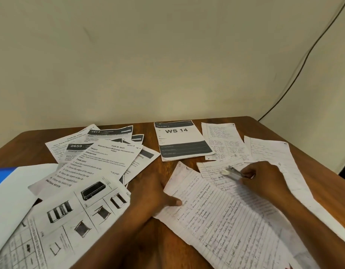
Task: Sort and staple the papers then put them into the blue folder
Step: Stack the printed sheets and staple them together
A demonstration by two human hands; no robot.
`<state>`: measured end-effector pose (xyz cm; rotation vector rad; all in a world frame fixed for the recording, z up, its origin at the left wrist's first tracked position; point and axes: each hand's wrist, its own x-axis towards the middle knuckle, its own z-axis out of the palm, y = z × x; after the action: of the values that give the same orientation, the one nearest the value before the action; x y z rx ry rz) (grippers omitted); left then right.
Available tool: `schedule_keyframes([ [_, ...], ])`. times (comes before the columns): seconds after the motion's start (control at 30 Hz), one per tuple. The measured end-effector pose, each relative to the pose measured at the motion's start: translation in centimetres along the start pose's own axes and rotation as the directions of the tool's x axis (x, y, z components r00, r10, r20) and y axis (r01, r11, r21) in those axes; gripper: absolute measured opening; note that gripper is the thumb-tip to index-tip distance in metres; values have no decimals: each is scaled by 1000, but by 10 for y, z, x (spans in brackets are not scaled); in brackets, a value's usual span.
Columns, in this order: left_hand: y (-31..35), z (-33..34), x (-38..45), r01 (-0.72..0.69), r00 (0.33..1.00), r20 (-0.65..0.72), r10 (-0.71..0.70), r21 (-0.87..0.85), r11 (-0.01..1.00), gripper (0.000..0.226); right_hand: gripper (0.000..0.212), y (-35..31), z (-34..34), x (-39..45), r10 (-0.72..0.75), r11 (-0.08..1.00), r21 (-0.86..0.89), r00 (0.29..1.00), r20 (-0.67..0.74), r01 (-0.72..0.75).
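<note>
Lying far left: blue folder (1, 174), only a corner in view at frame edge, a blank white sheet (14, 193) over its right side.
Printed pile: loose printed sheets (101, 158) fanned & overlapping on left half of counter (167, 249); nearest one, w/ furniture pics (70, 216), lies on top at the front.
L hand: left hand (158, 193) rests betw. printed pile & handwritten page; thumb lies on that page's left edge, other fingers not clear, so grip can't be told for sure.
Centre back: "WS 14" sheet (182, 140), flat, apart from the others.
Handwritten page: long lined page (226, 220) runs diagonal from centre to bottom right, under both forearms.
R hand: right hand (264, 177) w/ grip curled round a small metal stapler (232, 172), holding it just over the lined sheets.
Right back: more handwritten sheets (224, 140), overlapping, some under R hand.
Wall: black cable (303, 63) down the right side.
</note>
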<state>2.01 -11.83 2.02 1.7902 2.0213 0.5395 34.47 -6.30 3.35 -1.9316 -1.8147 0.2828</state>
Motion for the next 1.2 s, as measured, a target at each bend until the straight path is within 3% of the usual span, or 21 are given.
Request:
schedule_keyframes([
  [0.1,-12,-10,0,7,1000,28,-7,-31,999,70,14,33,-22,-4,9,1000,-22,997,-75,-11],
  [0.2,-23,-28,-2,16,996,85,-15,-7,1000,55,16,66,-40,-11,31,999,19,989,-146,-28],
  [0.33,-36,-43,2,41,996,85,-41,3,999,53,41,107,-38,-18,130,984,143,973,-188,-104],
  [0.43,-43,-51,3,30,997,70,-32,23,999,50,28,116,-25,-23,139,987,106,970,-200,-119],
  [0.6,-54,-53,-14,-3,995,-99,6,32,999,55,28,99,-11,-33,113,988,-67,955,-273,-136],
  [0.7,-58,-48,-38,-40,975,-221,38,-5,999,62,35,52,-8,-56,-54,985,-172,945,-321,-2],
  [0.8,-61,-40,-65,-62,966,-237,98,154,986,88,65,-9,1,-86,-170,982,-107,978,-120,158],
  [0.87,-68,-36,-82,-31,993,-107,56,218,975,110,88,-28,15,-93,-175,979,-71,965,194,192],
  [0.93,-78,-30,-94,-5,999,34,-3,245,969,123,102,-35,35,-90,-197,952,-146,902,385,270],
  [1.2,-91,-19,-92,-97,989,136,60,286,953,127,109,-57,58,-78,-249,894,-237,861,444,380],
])
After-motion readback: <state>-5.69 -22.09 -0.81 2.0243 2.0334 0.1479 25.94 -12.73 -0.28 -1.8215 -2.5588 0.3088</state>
